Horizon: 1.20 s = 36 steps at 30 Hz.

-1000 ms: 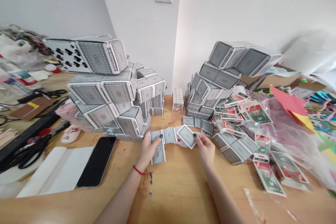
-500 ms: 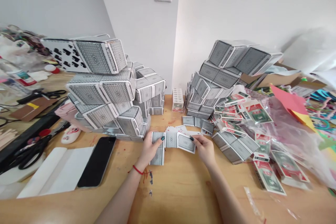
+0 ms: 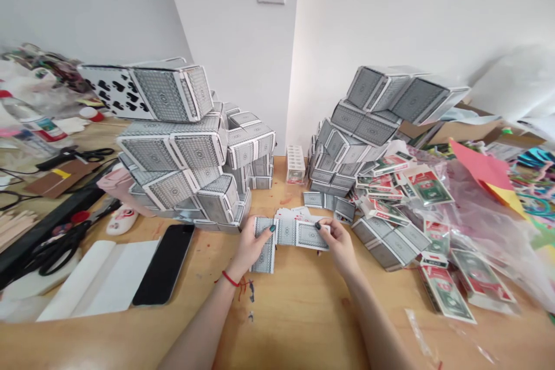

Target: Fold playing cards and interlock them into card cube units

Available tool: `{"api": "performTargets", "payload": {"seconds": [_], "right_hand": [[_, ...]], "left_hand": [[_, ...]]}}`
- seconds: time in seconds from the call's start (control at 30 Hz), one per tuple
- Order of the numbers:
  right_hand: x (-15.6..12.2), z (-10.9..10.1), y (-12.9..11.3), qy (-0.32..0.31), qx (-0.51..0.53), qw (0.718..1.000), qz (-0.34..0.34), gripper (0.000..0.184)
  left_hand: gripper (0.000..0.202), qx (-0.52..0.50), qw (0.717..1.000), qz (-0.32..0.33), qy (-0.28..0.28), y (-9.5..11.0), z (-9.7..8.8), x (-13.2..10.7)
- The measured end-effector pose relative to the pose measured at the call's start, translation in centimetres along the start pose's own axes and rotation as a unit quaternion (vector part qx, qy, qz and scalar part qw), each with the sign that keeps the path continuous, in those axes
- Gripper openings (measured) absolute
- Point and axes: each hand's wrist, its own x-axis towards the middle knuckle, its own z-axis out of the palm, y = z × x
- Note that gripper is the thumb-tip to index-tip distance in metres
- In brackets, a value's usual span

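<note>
Head view: between the two hands, above a smooth, wood-grained tabletop (image 3: 299,318), a row of thin playing cards (image 3: 287,235), grey-patterned backs uppermost, crisp-edged and white-bordered — upright in the left and middle parts, lengthwise at the right end. Just behind, a loose spread of face-up cards (image 3: 299,213), mostly white with some red marks. To either side, boxy tiers faced with similar card backs: a left stack (image 3: 198,153), with a panel of black spades on the top tier, and a right stack (image 3: 366,127); beside the right hand, a low angular block (image 3: 392,243). Farther right, red-and-green card packs (image 3: 448,292) and crumpled, translucent plastic film (image 3: 472,228). Farther left, a glossy black phone (image 3: 163,265) and creased white paper (image 3: 117,272). At the left hand (image 3: 250,247), thumb and fingers clamped on the left end of the row, dark-nailed thumb across the backs — fingertips underneath hidden. At the right hand (image 3: 340,243), thumb and fingers pinched together on the outer end of the lengthwise card (image 3: 309,235). Around the left wrist, a thin red cord (image 3: 230,278).
</note>
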Motion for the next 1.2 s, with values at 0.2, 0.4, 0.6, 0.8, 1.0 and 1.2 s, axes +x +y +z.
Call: {"api": "performTargets", "payload": {"seconds": [0.2, 0.4, 0.6, 0.8, 1.0, 1.2], "right_hand": [[-0.5, 0.7, -0.4, -0.107, 0.01, 0.992, 0.058, 0.034], [-0.6, 0.1, -0.5, -0.098, -0.039, 0.994, 0.009, 0.026], [-0.4, 0.0, 0.2, -0.093, -0.05, 0.994, -0.016, 0.026], [-1.0, 0.8, 0.3, -0.062, -0.091, 0.993, -0.035, 0.024], [-1.2, 1.0, 0.2, -0.068, -0.072, 0.995, -0.016, 0.027], [-1.3, 0.8, -0.1, -0.087, -0.098, 0.99, -0.042, 0.027]], "left_hand": [[0.029, -0.012, 1.0, -0.008, 0.0, 0.1, 0.1, 0.0], [0.024, -0.032, 0.998, -0.017, -0.045, 0.3, 0.3, -0.3], [0.025, -0.062, 0.995, -0.042, -0.06, 0.5, 0.5, -0.6], [0.018, 0.007, 0.999, 0.015, -0.035, 0.5, 0.4, -0.6], [0.019, 0.006, 0.999, 0.002, -0.036, 1.1, 0.5, -0.7], [0.018, -0.012, 0.998, -0.017, -0.056, 0.9, 0.6, -0.8]]}}
